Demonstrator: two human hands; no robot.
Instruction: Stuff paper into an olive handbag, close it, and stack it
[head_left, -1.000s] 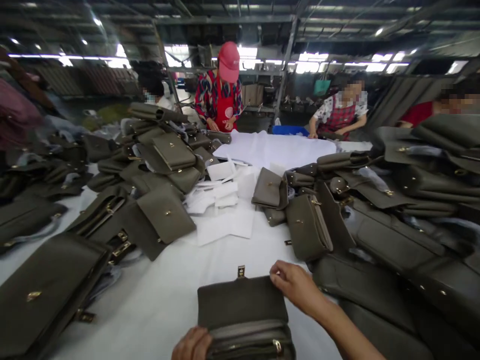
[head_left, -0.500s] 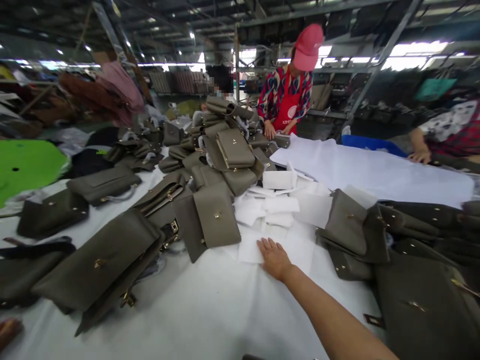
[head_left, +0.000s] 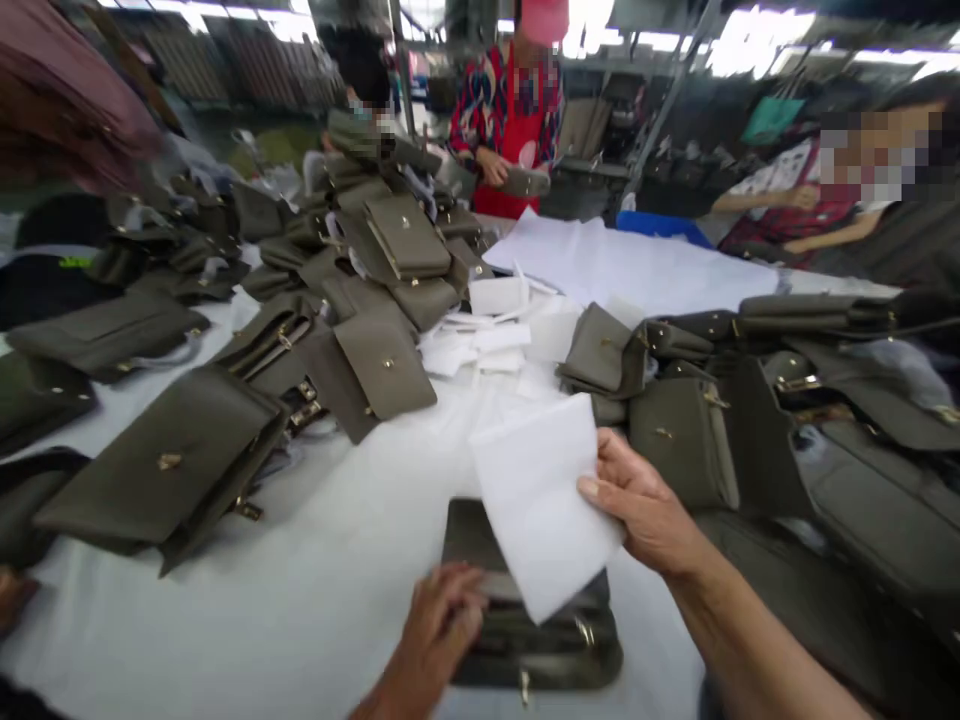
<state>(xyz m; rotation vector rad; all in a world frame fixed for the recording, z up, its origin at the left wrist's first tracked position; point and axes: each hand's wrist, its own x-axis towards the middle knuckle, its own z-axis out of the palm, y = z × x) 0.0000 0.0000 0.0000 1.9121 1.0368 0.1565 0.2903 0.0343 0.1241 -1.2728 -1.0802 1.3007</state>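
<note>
An olive-grey leather handbag (head_left: 540, 645) lies open on the white table (head_left: 322, 580) in front of me. My left hand (head_left: 439, 630) rests on its left side at the opening. My right hand (head_left: 649, 515) holds a white sheet of padding (head_left: 541, 500) by its right edge, just above the bag. The sheet hides the middle of the bag.
Piles of matching olive handbags (head_left: 375, 290) cover the table left, centre and right (head_left: 757, 430). Loose white sheets (head_left: 487, 330) lie in the middle, a large white sheet (head_left: 637, 265) behind. People work at the far side (head_left: 510, 110), one at the right (head_left: 810, 190).
My right hand reached out to the loose white sheets, took one and brought it back over the bag. My left hand stays at the bag's opening. The view swung left, then back.
</note>
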